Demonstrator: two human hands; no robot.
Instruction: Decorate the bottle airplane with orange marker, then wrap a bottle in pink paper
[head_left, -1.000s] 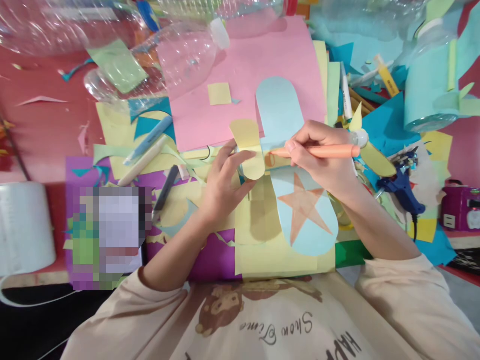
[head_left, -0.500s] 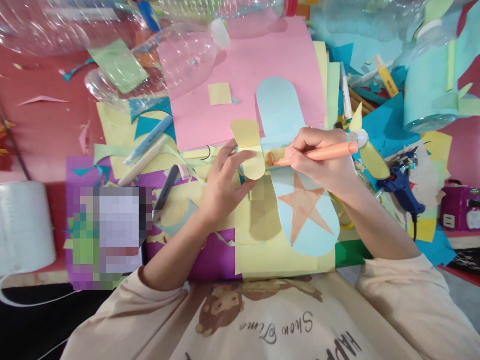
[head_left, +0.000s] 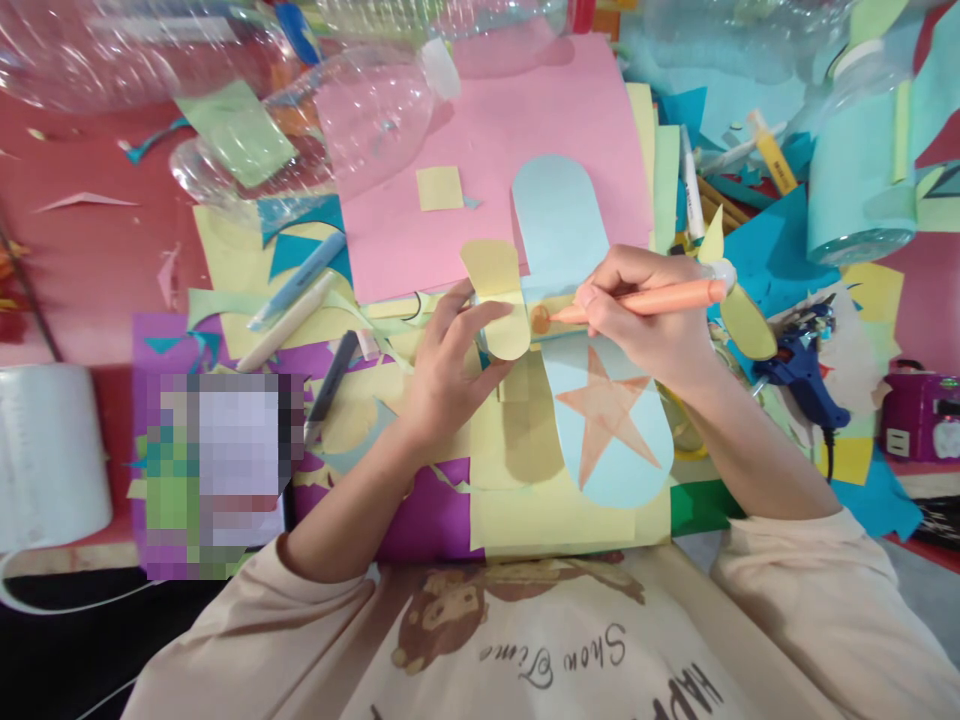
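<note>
A paper plane model lies on yellow sheets in the middle: a long light-blue wing (head_left: 562, 225) with an orange star (head_left: 606, 410) on its near half, and a small yellow tail piece (head_left: 496, 275). My right hand (head_left: 645, 315) grips an orange marker (head_left: 645, 298), whose tip rests on a small orange-coloured circle (head_left: 539, 320) on the model's body. My left hand (head_left: 450, 365) presses on the yellow tail piece with its fingers curled over the edge, steadying the model.
A pink sheet (head_left: 495, 130) lies behind the model. Clear plastic bottles (head_left: 337, 110) sit at the back left, a light-blue covered bottle (head_left: 859, 180) at the right. A blue glue gun (head_left: 806, 385), pens (head_left: 296, 280) and paper scraps surround the work. A white roll (head_left: 45, 450) stands far left.
The marker tip has shifted slightly left over the small circle, whose orange fill has grown. My left hand has stayed in place.
</note>
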